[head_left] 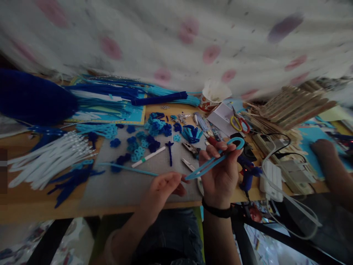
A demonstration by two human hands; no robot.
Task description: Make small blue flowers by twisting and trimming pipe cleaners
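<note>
A light blue pipe cleaner is bent into a long loop between my hands. My right hand, with a black band at its wrist, pinches its rounded end near the thumb. My left hand grips the narrow end, and a straight light blue length sticks out from it to the left over the grey mat. Behind the hands lie blue pipe-cleaner flowers, a white stick with a green band, and pliers. The left fingertips are partly hidden.
White bent pipe cleaners lie at the left, with blue bundles behind. Scissors, a paper cup, wooden sticks, a glue gun and a cabled power strip stand rightward. Another person's hand is at far right.
</note>
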